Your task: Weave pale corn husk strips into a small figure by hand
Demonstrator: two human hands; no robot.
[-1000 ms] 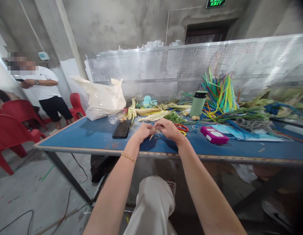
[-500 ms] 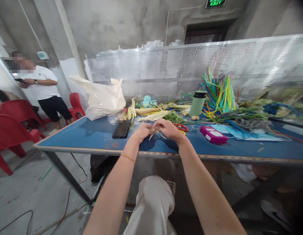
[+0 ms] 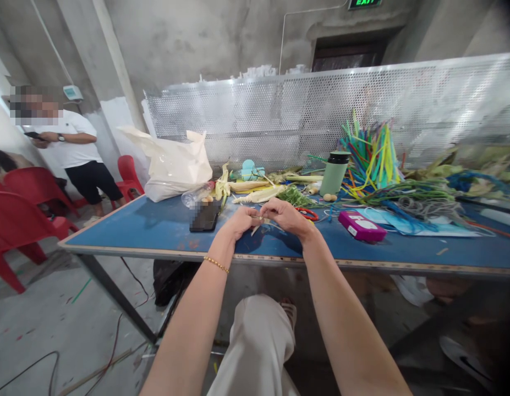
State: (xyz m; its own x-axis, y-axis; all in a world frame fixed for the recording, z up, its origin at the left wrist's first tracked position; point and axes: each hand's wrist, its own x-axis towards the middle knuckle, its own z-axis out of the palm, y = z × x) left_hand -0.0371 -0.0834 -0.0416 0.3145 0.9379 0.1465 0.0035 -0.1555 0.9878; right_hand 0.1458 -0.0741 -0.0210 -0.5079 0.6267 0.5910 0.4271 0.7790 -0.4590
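Observation:
My left hand point(image 3: 243, 221) and my right hand point(image 3: 284, 218) meet just above the front part of the blue table point(image 3: 135, 231). Both are closed, fingertips pinching a small pale strip point(image 3: 262, 220) that looks like dried corn husk. Its thin loose ends poke out below and to the right of the fingers. How the strip is folded or knotted is too small to make out. Beyond the hands lie pale corn husks point(image 3: 259, 195) and a green leafy sprig point(image 3: 295, 196). Red-handled scissors point(image 3: 307, 214) rest close to my right hand, and a dark phone point(image 3: 204, 216) lies left of my left hand.
A green bottle point(image 3: 335, 174), a purple box point(image 3: 362, 226), blue sheets point(image 3: 428, 226) and a bundle of coloured pipe cleaners point(image 3: 376, 157) stand to the right. A cream bag point(image 3: 178, 168) sits at the back left. A person point(image 3: 75, 140) stands beyond red chairs point(image 3: 26, 234).
The hands keep pinching the pale strip, with only a slight shift of the fingers. The view has moved a little; objects on the table stay in place.

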